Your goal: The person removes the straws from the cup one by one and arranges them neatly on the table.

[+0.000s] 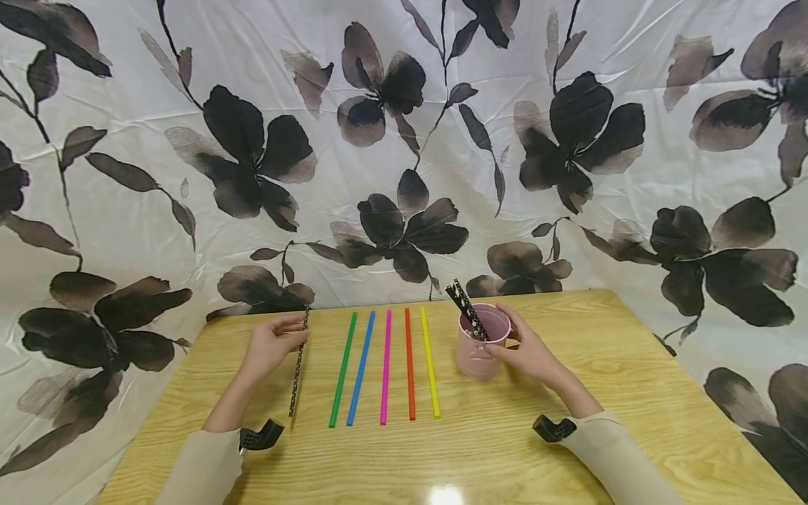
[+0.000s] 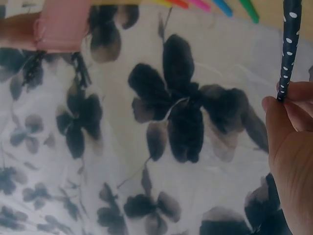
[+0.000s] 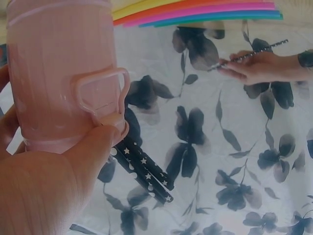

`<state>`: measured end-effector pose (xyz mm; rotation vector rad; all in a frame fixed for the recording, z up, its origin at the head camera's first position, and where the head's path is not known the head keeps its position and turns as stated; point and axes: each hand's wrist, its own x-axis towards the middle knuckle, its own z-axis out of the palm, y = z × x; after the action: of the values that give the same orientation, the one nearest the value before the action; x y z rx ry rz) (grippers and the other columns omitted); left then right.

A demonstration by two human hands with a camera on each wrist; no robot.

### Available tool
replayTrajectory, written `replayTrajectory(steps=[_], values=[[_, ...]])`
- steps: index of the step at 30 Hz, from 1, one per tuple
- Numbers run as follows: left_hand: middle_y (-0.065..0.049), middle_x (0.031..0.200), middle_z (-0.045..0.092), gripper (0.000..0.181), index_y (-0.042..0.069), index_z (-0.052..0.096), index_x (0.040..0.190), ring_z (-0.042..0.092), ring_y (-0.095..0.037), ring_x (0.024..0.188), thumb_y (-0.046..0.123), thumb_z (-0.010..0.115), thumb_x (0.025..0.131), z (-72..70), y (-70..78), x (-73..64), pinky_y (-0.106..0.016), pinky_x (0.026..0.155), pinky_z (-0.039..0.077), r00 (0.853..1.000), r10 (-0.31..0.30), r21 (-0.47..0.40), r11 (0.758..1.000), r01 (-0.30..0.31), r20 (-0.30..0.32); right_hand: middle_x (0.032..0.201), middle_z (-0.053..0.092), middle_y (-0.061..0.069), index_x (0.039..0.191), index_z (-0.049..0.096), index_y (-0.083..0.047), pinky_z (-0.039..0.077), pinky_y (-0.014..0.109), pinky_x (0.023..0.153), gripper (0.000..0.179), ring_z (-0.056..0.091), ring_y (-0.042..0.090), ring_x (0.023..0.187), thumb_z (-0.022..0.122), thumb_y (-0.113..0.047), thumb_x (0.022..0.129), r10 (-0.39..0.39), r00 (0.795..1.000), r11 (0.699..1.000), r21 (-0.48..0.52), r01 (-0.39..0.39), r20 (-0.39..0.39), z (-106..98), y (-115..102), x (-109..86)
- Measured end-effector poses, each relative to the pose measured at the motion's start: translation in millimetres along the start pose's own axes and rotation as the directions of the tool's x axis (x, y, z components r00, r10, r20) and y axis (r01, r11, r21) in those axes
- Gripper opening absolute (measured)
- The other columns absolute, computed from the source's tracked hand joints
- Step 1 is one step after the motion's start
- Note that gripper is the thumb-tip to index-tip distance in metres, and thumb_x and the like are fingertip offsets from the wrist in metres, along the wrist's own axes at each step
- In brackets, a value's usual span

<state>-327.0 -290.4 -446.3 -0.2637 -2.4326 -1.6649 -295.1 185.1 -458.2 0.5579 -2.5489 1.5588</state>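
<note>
My left hand pinches a black straw with white dots between thumb and fingers, left of the row of coloured straws. The same dotted straw stands out from the fingertips in the left wrist view. On the right, my right hand grips a pink bucket by its rim, the thumb at the near side by a small handle. Several black straws with white stars and dots lean inside the bucket, their upper ends sticking out. The bucket's bottom is hidden.
Between the hands a green straw, a blue straw, a pink straw, a red straw and a yellow straw lie side by side on the wooden table. A flower-patterned cloth hangs behind the table.
</note>
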Motion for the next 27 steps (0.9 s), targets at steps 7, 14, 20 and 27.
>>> replayTrajectory(steps=[7,14,20,27], values=[[-0.022,0.098,0.060,0.035,-0.003,0.058,0.112,0.062,-0.022,0.076,0.008,0.066,0.079,8.9,-24.2,14.9,-0.032,0.060,0.052,0.999,-0.011,0.059,0.998,0.008,0.046,0.127,0.040,0.011,0.138,0.022,-0.025,0.047,0.034,0.075,0.079,0.050,0.027,0.103,0.069,-0.031,0.076,0.004,1.000,1.000,-0.006,-0.004,-0.002,0,0,0.2],[-0.018,0.097,0.060,0.036,-0.003,0.057,0.112,0.061,-0.022,0.079,0.009,0.066,0.079,20.2,-43.1,27.9,-0.029,0.060,0.052,0.994,-0.098,0.052,0.994,0.095,0.052,0.125,0.042,0.011,0.139,0.022,-0.021,0.046,0.034,0.073,0.079,0.051,0.026,0.101,0.069,-0.029,0.076,-0.019,1.000,1.000,-0.017,0.019,-0.010,0,4,2.2],[-0.016,0.093,0.060,0.034,-0.002,0.060,0.109,0.059,-0.022,0.076,0.008,0.067,0.077,30.2,-51.9,34.0,-0.030,0.056,0.051,0.989,-0.139,0.107,0.985,0.134,0.040,0.126,0.041,0.009,0.138,0.022,-0.025,0.047,0.034,0.075,0.079,0.050,0.025,0.103,0.069,-0.032,0.076,0.008,1.000,1.000,-0.018,-0.008,-0.007,1,6,2.2],[-0.016,0.096,0.059,0.035,0.000,0.060,0.109,0.058,-0.021,0.081,0.011,0.068,0.077,38.7,-56.7,41.6,-0.029,0.060,0.051,0.981,-0.184,0.097,0.979,0.177,0.062,0.127,0.041,0.008,0.137,0.022,-0.029,0.045,0.037,0.077,0.078,0.049,0.025,0.105,0.069,-0.032,0.076,0.004,1.000,1.000,-0.021,-0.004,0.002,0,7,3.6]])
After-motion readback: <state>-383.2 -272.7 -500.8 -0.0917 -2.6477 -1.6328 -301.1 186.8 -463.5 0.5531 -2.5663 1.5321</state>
